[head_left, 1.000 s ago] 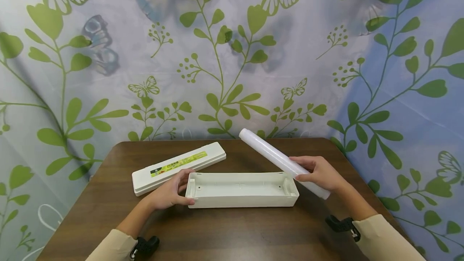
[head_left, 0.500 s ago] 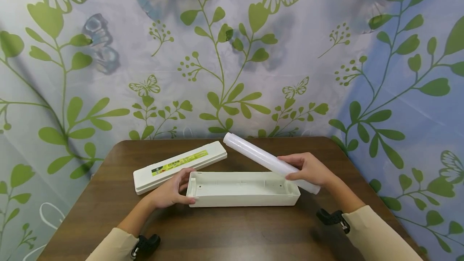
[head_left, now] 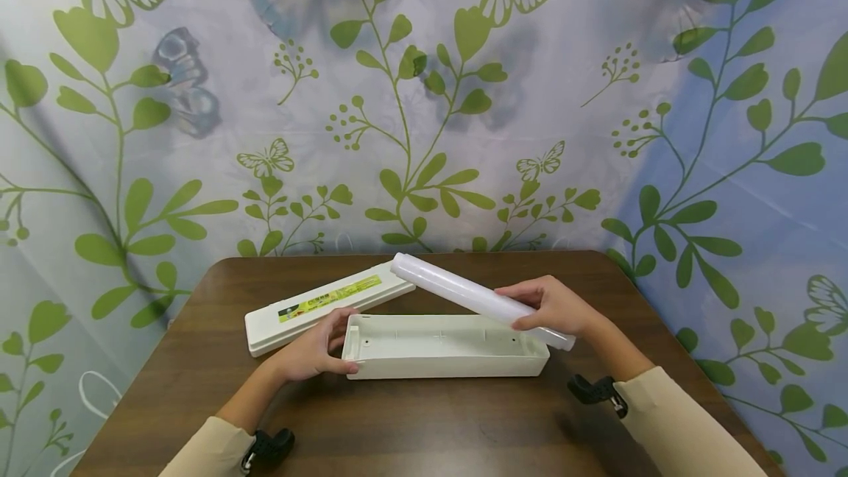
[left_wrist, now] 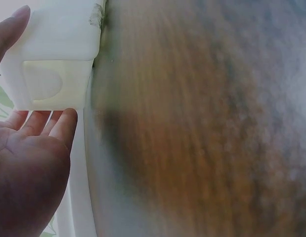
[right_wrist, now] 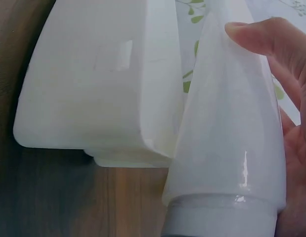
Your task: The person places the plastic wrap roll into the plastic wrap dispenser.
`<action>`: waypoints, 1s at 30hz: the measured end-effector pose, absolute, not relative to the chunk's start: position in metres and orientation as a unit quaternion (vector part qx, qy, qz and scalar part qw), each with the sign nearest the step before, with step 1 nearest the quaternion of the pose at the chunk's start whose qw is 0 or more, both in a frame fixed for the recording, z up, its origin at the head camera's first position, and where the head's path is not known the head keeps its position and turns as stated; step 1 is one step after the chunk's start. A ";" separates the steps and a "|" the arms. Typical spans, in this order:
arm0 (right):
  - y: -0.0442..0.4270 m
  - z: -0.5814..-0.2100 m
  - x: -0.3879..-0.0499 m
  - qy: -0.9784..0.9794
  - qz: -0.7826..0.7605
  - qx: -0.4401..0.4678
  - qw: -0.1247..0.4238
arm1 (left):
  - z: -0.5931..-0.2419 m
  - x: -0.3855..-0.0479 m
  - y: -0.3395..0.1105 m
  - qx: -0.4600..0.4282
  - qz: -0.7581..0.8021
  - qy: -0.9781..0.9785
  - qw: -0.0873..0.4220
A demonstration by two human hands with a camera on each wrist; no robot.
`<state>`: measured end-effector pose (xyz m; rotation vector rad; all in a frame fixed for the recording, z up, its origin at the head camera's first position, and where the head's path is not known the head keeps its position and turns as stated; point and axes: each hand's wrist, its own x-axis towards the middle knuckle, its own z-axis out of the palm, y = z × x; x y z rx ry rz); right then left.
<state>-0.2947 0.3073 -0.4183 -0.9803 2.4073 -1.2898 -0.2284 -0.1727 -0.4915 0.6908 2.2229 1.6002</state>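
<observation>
A long white open box (head_left: 444, 367) lies crosswise on the table, its hollow side up. At its left end my left hand (head_left: 311, 350) grips it, thumb on the front and fingers behind; the left wrist view shows fingertips against the box's end wall (left_wrist: 54, 84). My right hand (head_left: 555, 308) holds a roll of clear plastic wrap (head_left: 457, 287) near its right end. Slanted, the roll passes over the box's back right corner, its far end raised toward the back left. In the right wrist view the roll (right_wrist: 227, 123) is beside the box (right_wrist: 88, 74); contact is unclear.
A white lid (head_left: 265, 326) with a yellow-green label lies at an angle behind the left hand. Everything sits on a brown wooden table (head_left: 411, 425). A curtain (head_left: 424, 131) with green leaves and butterflies hangs behind the table's back edge.
My right hand has moved left with the roll, bringing it lower and more over the box; its far end now overlaps the lid's right end in the head view. The left hand stays put.
</observation>
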 end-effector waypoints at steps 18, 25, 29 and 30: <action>0.292 -0.414 -0.300 0.795 -0.435 -0.392 0.159 | -0.492 -0.229 -0.174 0.247 0.552 0.781 0.157; 0.286 -0.415 -0.303 0.785 -0.437 -0.404 0.171 | -0.493 -0.230 -0.174 0.254 0.557 0.775 0.158; 0.282 -0.415 -0.305 0.776 -0.435 -0.423 0.171 | -0.493 -0.231 -0.174 0.255 0.559 0.773 0.159; 0.281 -0.414 -0.306 0.774 -0.434 -0.428 0.173 | -0.493 -0.231 -0.174 0.254 0.559 0.773 0.160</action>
